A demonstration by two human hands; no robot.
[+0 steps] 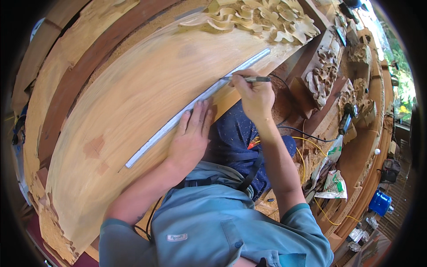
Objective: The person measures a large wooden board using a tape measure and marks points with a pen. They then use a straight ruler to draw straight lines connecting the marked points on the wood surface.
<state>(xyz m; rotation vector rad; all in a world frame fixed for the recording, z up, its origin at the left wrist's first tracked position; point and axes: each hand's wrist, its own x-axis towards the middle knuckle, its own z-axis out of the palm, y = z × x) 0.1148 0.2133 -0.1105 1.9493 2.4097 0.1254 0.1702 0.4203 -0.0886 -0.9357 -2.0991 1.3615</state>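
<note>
We see a big pale plank (133,89) lying across the view, its edge curving with the lens. A long metal ruler (195,104) lies flat on it, running from lower left to upper right along the plank's near edge.

Our left hand (191,135) rests palm down on the plank, fingers spread flat and close together, with the fingertips pressing the ruler near its middle. It grips nothing; it only bears down on the ruler.

Our right hand (255,95) is closed around a pen (247,79), held between thumb and fingers. The pen lies nearly level, its tip pointing left and meeting the plank just beside the ruler's edge, toward the ruler's upper end. We cannot tell whether a line shows on the wood under the tip.

At the far end of the plank sits a carving (262,18) of leaves and scrolls, raised in the same pale wood. To the right, well apart from our hands, more carved blocks (322,73) stand among sawdust. A dark power tool (347,116) lies near them, with a black cable (302,131) trailing toward us and a yellow cord (307,149) beside it. Lower right we see a crumpled bag (333,184) and a blue canister (380,202).

Darker boards (66,75) lie beyond the plank on the left. Our blue shirt (213,222) fills the bottom of the view.
</note>
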